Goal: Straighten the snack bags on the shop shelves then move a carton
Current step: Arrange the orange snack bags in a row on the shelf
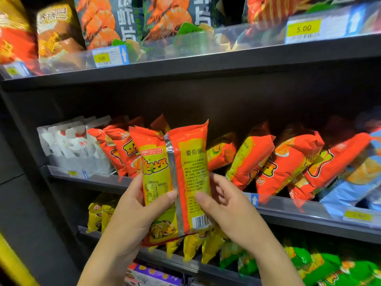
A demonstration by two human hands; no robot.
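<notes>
An orange and yellow snack bag (181, 172) stands upright in front of the middle shelf, its printed back side with a barcode facing me. My left hand (140, 205) grips its left edge, thumb across the back. My right hand (222, 203) grips its right edge, thumb on the yellow panel. More bags of the same orange kind (288, 159) lean to the right along the middle shelf (288, 211), and a few (117, 149) stand behind the held bag at the left. No carton is in view.
White bags (68, 147) fill the middle shelf's left end and a blue bag (350, 188) lies at its right. Shrimp-picture bags (103, 21) line the top shelf (185, 65). Yellow bags (99, 213) and green bags (321, 265) sit on the shelf below.
</notes>
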